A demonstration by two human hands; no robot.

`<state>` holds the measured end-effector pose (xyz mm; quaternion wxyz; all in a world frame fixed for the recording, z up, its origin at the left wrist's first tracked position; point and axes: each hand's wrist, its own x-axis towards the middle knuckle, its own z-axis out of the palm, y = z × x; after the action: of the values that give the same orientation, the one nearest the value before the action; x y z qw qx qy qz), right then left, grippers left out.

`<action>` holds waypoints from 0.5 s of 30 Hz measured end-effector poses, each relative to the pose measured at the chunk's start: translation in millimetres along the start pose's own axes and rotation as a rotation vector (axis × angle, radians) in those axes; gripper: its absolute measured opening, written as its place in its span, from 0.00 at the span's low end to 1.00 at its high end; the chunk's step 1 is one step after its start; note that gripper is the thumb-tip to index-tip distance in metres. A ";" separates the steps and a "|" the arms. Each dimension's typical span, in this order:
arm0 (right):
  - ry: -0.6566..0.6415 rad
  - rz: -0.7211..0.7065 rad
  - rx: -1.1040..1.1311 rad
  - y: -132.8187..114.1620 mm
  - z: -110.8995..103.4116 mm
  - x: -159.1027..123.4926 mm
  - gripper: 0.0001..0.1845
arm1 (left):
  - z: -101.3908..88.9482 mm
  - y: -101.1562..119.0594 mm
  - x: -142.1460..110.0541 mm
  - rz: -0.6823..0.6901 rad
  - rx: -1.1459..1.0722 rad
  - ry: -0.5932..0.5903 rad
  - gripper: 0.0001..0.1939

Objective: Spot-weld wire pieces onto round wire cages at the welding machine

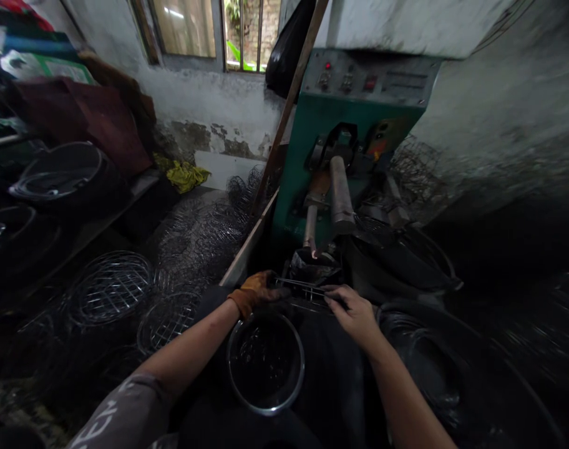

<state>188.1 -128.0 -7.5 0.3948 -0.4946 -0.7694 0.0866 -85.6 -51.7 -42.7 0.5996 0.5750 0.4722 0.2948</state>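
Note:
My left hand, in an orange glove with darkened fingers, grips the left end of a wire rack. Bare fingers of my right hand pinch its right end. I see the rack nearly edge-on, so its full outline does not show. It is held level, just below and in front of the electrodes of a green spot welder. Below my left hand, at my lap, sits a round metal bowl with small shiny pieces inside, too dark to name.
Round wire grills and a heap of tangled wire lie on the left. A wooden board leans beside the welder. Dark round tubs with wire rings stand at right. A yellow cloth lies near the wall.

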 end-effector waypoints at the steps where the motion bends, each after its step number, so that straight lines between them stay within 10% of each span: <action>1: -0.022 0.001 0.005 -1.2 1.0 -1.2 0.06 | -1.7 4.6 -2.8 0.066 0.115 0.007 0.30; 6: -0.081 -0.021 0.042 -8.9 -0.4 0.2 0.06 | -2.7 25.0 -14.8 0.358 0.235 -0.168 0.20; 15: -0.118 0.119 0.051 -5.6 -9.8 2.9 0.08 | -23.6 10.2 -17.1 0.445 0.310 -0.071 0.18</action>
<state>190.4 -130.9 3.5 0.3555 -0.5231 -0.7582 0.1586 -111.5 -55.7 -26.4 0.4410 0.7595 0.3524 0.3232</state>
